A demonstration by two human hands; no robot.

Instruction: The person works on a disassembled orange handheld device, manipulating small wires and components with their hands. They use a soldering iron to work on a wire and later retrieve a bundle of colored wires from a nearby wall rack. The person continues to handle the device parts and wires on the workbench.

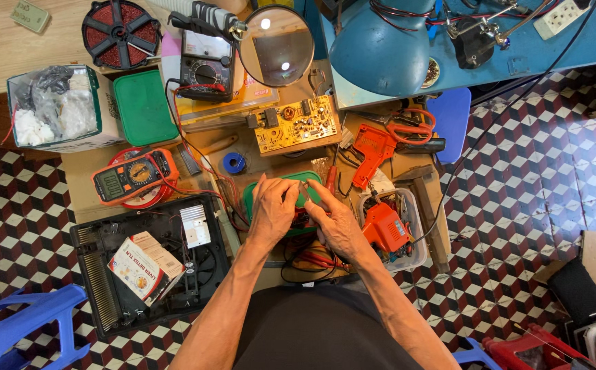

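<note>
While both hands meet over the green tray [253, 199] near the workbench's front edge, the left hand [272, 211] and right hand [339, 228] pinch one small dark part [303, 188] between curled fingertips. Crowded round: an orange multimeter [133, 175] leftward, a yellow circuit board [298, 123] behind, an orange soldering gun [385, 227] rightward.

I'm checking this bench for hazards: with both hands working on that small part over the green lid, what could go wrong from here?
1. The left hand and right hand pinch a small part between them; if it slips, it could vanish among the red wires below.
2. The orange soldering gun lies close beside the right hand, so an elbow shift might knock it.
3. The orange multimeter has leads trailing toward the hands, which could snag.
</note>
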